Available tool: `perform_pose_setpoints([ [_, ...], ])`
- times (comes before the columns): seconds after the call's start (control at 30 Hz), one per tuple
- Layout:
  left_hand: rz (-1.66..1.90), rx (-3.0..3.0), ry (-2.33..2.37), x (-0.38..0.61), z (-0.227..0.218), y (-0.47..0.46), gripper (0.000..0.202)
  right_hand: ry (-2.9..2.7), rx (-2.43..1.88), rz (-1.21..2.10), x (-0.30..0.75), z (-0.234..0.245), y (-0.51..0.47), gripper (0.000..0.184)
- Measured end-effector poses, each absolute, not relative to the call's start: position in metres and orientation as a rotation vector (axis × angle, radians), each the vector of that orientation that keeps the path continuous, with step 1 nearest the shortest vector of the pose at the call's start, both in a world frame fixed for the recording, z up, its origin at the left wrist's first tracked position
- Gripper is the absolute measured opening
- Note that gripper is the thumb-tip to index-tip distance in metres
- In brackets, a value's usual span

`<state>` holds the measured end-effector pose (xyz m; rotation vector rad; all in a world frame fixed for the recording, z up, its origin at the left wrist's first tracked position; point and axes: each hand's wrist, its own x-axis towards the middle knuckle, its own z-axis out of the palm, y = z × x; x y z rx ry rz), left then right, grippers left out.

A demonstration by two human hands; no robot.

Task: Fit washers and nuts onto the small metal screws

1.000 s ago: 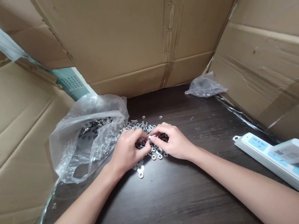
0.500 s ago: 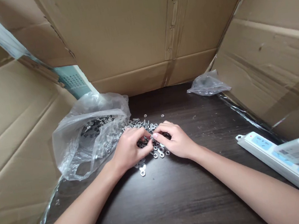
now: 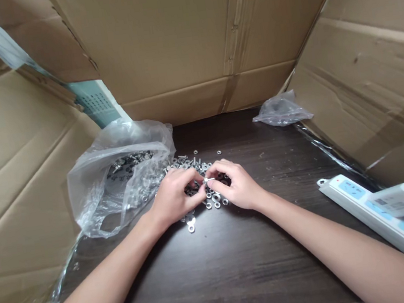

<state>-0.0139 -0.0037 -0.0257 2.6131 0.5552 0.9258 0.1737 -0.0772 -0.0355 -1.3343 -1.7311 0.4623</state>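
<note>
My left hand (image 3: 174, 199) and my right hand (image 3: 237, 186) meet over a heap of small metal bolts, nuts and washers (image 3: 214, 201) on a dark wooden table (image 3: 226, 268). Both hands are pinched together on one small bolt (image 3: 206, 180), held between the fingertips just above the heap. Which piece each finger touches is too small to tell. A clear plastic bag (image 3: 116, 183) with more metal parts inside lies open just left of my left hand.
Cardboard walls (image 3: 179, 39) stand at the left, back and right of the table. A smaller crumpled plastic bag (image 3: 281, 111) lies at the back right. A white power strip (image 3: 388, 218) with a white adapter plugged in lies at the right edge.
The hands stay pinched together over the heap, with only small finger movement on the bolt. The view has shifted slightly.
</note>
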Motion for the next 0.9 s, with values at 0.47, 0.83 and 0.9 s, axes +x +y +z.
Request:
perform_pose_setpoints([
  [0.47, 0.925, 2.614, 0.559, -0.0128, -0.025, -0.0049, 0.004, -1.731, -1.395, 0.451, 0.1728, -0.0334, -0.0782, 0.002],
  [0.83, 0.936, 2.615, 0.555, -0.013, -0.0258, -0.0033, 0.004, -1.729, -1.391, 0.456, 0.1724, -0.0343, -0.0777, 0.007],
  [0.9, 0.948, 2.614, 0.554, -0.0128, -0.0253, -0.0038, 0.005, -1.73, -1.394, 0.458, 0.1724, -0.0345, -0.0776, 0.008],
])
